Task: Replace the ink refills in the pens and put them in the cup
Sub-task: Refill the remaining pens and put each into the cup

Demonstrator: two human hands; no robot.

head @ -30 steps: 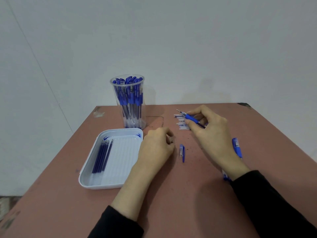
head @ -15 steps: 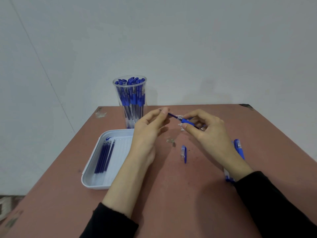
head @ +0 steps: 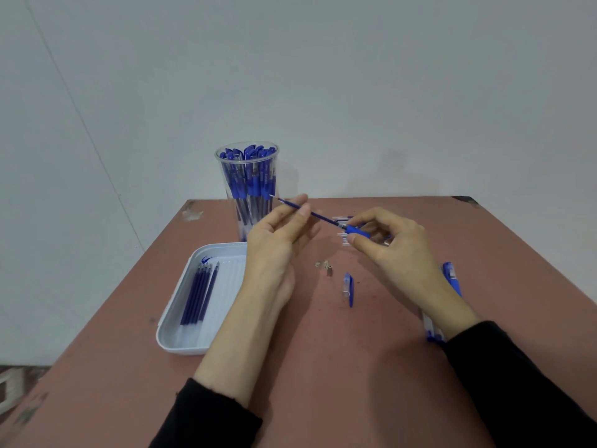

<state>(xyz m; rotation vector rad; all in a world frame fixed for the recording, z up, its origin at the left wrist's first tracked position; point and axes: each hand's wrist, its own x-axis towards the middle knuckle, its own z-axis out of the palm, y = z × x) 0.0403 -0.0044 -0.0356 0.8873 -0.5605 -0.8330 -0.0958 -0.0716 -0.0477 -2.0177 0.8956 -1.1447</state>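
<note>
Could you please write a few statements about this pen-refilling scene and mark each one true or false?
1. The left hand pinches a refill that runs into the pen barrel held by the right hand. True.
2. The cup is empty. False: it is packed with blue pens.
3. Several refills lie in the tray, along its left side. True.
4. The tray sits to the right of the right hand. False: it sits left of the left hand.
5. A blue cap lies on the table between the two forearms. True.
6. The cup lies tipped over. False: it stands upright near the table's far edge.
</note>
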